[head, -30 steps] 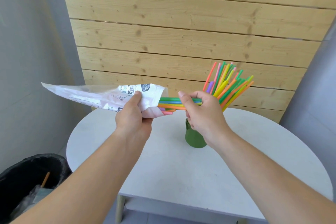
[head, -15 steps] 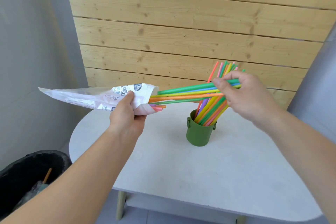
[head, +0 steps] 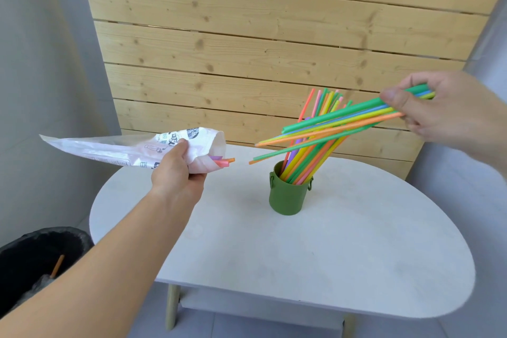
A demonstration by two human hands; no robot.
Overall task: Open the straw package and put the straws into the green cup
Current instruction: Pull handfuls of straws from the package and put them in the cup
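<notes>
while left hand [head: 178, 170] grips straw package [head: 131, 149] | right hand [head: 441, 107] pinches loose straws [head: 329, 129] | above green cup [head: 288, 195]

Cup [head: 287, 196] mouth crowded with straws [head: 307, 162]

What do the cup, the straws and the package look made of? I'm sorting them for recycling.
The cup: matte green with small side rings, probably painted metal, possibly plastic. The straws in the right hand: smooth, bright, evenly colored tubes, likely plastic. The package in the left hand: thin, crinkled, semi-transparent printed film, apparently plastic.
</notes>
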